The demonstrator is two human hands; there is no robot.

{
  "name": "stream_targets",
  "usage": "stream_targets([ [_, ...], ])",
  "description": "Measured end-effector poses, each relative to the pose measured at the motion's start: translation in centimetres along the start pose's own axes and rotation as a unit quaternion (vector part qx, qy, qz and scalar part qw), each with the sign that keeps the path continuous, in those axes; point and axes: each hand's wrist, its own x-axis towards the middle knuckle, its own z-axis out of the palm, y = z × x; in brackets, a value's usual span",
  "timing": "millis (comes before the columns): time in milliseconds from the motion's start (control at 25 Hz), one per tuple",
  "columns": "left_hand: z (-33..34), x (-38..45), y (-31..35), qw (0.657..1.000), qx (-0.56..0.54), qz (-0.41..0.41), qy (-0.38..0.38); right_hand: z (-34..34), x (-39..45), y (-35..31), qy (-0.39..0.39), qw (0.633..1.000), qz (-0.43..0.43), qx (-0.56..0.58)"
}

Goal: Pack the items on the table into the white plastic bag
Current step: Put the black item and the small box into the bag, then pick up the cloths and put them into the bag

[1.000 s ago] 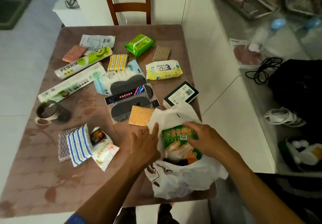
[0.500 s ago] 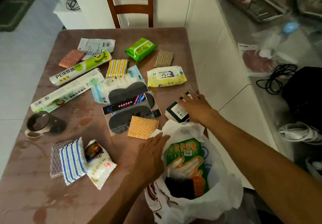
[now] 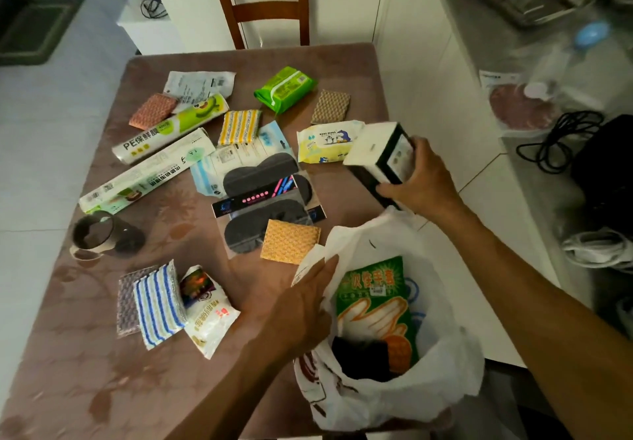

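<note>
The white plastic bag [image 3: 445,364] stands open at the table's near right edge, with a green glove packet [image 3: 371,297] and something black inside. My left hand [image 3: 301,306] rests on the bag's left rim with straight fingers, holding it open. My right hand [image 3: 423,179] grips a black and white box [image 3: 378,153], lifted and tilted above the table just beyond the bag. Spread over the brown table [image 3: 68,371] are sponges, wipe packs, cling film rolls and eye masks.
A yellow wipes pack [image 3: 325,141] and an orange sponge [image 3: 289,241] lie closest to the bag. A tape roll [image 3: 99,234] sits at the left. A wooden chair [image 3: 260,1] stands behind the table. To the right is a cluttered counter with black cables [image 3: 561,141].
My right hand left the bag, reached to the box on the table, closed round it and lifted it. My left hand stayed at the bag's rim.
</note>
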Motion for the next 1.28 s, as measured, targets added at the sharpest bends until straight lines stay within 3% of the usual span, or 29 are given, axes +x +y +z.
stream_targets([
  [40, 0.1, 0.1, 0.4, 1.000, -0.022, -0.002, -0.005, -2.2, -2.9, -0.6, 0.054, 0.990, -0.004, 0.130],
  [120, -0.1, 0.8, 0.3, 0.998, -0.067, -0.012, -0.006, -4.4, -9.0, -1.8, 0.103, 0.924, -0.010, 0.369],
  [160, -0.6, 0.7, 0.8, 0.995, -0.099, -0.006, -0.005, -4.8, -12.6, -2.1, 0.096, 0.904, -0.001, 0.417],
  [200, -1.0, 0.3, 1.2, 0.991, -0.132, 0.000, -0.003, -4.1, -15.6, -1.8, 0.056, 0.906, 0.029, 0.418],
  [240, -1.5, 0.0, 1.5, 0.988, -0.154, 0.007, 0.002, -2.8, -17.7, -1.5, -0.001, 0.921, 0.064, 0.385],
  [320, -2.2, -0.7, 2.1, 0.984, -0.178, 0.019, 0.025, 0.4, -19.7, -0.5, -0.105, 0.969, 0.146, 0.167],
  [360, -2.5, -0.9, 2.2, 0.982, -0.182, 0.021, 0.041, 2.1, -19.7, 0.3, -0.125, 0.976, 0.171, 0.054],
  [560, -2.4, -2.5, 2.0, 0.981, -0.177, 0.032, 0.067, 6.6, -16.7, -1.0, -0.058, 0.969, 0.190, -0.143],
  [800, -1.6, -3.5, 0.7, 0.989, -0.136, 0.029, 0.056, 7.9, -17.8, -2.0, -0.130, 0.960, 0.173, -0.178],
  [960, -1.5, -4.1, -0.6, 0.980, -0.158, 0.058, 0.102, 4.4, -19.8, -6.9, 0.020, 0.986, 0.084, -0.143],
  [1040, -1.6, -5.3, -2.7, 0.969, -0.189, 0.058, 0.146, 4.1, -20.2, -10.3, 0.027, 0.995, 0.039, -0.089],
  [1120, -1.9, -6.9, -6.9, 0.941, -0.264, -0.001, 0.212, 6.0, -20.4, -13.7, -0.024, 0.999, -0.009, -0.045],
  [1200, -2.6, -8.5, -12.0, 0.882, -0.318, -0.110, 0.331, 9.8, -20.4, -16.2, -0.088, 0.995, -0.044, -0.015],
  [1280, -3.9, -9.5, -16.6, 0.829, -0.327, -0.211, 0.403, 15.2, -19.1, -18.0, -0.144, 0.988, -0.049, 0.014],
])
